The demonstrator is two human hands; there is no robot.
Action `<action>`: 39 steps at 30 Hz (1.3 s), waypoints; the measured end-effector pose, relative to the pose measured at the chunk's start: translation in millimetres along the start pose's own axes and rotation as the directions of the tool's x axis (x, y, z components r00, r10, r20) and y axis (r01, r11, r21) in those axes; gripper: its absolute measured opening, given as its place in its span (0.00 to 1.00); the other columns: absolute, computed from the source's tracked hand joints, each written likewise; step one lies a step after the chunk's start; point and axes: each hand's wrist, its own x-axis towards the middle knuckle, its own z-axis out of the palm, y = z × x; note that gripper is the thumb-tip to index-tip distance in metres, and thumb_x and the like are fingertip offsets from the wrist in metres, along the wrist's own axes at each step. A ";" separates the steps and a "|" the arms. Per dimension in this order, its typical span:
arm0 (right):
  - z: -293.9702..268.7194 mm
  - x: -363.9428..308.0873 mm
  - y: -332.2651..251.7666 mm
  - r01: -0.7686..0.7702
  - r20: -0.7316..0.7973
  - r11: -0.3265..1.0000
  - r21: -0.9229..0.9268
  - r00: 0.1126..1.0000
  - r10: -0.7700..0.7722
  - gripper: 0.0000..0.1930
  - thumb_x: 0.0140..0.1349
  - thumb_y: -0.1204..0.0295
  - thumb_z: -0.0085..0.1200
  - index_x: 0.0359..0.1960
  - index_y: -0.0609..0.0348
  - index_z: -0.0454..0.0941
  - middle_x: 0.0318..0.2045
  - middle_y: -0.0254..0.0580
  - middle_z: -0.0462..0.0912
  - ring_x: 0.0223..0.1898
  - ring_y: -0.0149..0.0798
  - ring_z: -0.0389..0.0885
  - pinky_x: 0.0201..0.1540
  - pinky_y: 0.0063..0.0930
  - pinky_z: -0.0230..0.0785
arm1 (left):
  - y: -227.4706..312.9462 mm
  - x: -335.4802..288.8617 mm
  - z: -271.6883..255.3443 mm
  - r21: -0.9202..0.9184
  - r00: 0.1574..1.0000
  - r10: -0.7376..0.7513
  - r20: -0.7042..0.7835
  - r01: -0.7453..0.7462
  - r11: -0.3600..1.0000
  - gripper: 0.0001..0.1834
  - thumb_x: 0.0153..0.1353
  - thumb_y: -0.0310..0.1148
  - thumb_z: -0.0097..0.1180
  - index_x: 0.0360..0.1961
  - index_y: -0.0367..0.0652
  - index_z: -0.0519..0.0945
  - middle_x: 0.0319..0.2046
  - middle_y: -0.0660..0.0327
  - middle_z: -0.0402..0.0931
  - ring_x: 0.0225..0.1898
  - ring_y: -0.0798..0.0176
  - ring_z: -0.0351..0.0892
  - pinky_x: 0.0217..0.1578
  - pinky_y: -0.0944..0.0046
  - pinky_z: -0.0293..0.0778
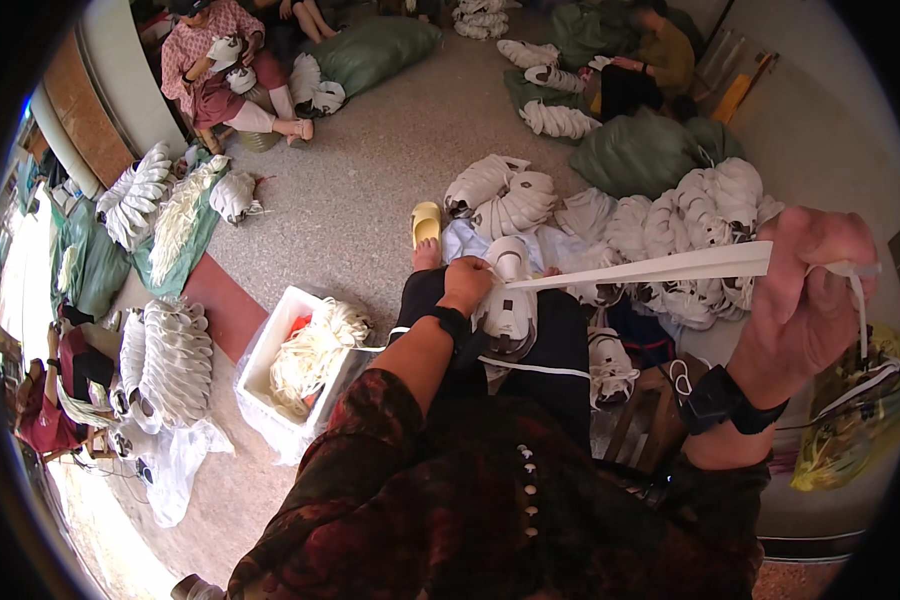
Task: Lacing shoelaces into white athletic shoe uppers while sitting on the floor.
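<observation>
Own hands: 2. Black wristbands: 2. Shoe upper on lap: 1. Taut lace: 1. Yellow clog: 1 showing. White box: 1. Yellow bag: 1. Other people: at least 4. Green sacks: several, overlapping. Heaped uppers: can't count.

Shoe on lap, laces in box left, shoe pile right, sack apparently behind
</observation>
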 end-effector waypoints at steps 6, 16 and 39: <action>0.7 1.4 4.5 0.032 0.069 0.995 0.091 0.997 -0.038 0.12 0.58 0.72 0.52 0.31 0.74 0.72 0.29 0.51 0.76 0.08 0.22 0.57 0.12 0.14 0.47 | -2.3 -9.9 -1.7 -0.014 0.993 0.074 -0.089 -0.076 0.997 0.07 0.45 0.27 0.54 0.26 0.39 0.80 0.23 0.52 0.79 0.27 0.54 0.79 0.33 0.62 0.74; 9.0 2.6 -6.7 -0.034 0.123 0.999 0.020 0.992 0.031 0.10 0.59 0.70 0.48 0.32 0.68 0.71 0.22 0.37 0.68 0.10 0.23 0.57 0.29 0.20 0.60 | -4.6 -11.4 -2.1 -0.096 0.994 -0.035 0.103 0.045 0.994 0.10 0.50 0.34 0.56 0.27 0.36 0.79 0.21 0.56 0.77 0.23 0.62 0.76 0.29 0.64 0.71; 29.8 16.1 7.5 -0.068 0.243 0.922 0.381 0.970 -0.029 0.14 0.60 0.70 0.51 0.32 0.75 0.73 0.20 0.45 0.76 0.10 0.26 0.65 0.14 0.18 0.58 | 72.6 -59.7 -27.1 -0.001 0.788 0.466 0.402 -0.508 0.861 0.24 0.47 0.28 0.48 0.50 0.40 0.68 0.45 0.54 0.70 0.41 0.59 0.73 0.45 0.60 0.66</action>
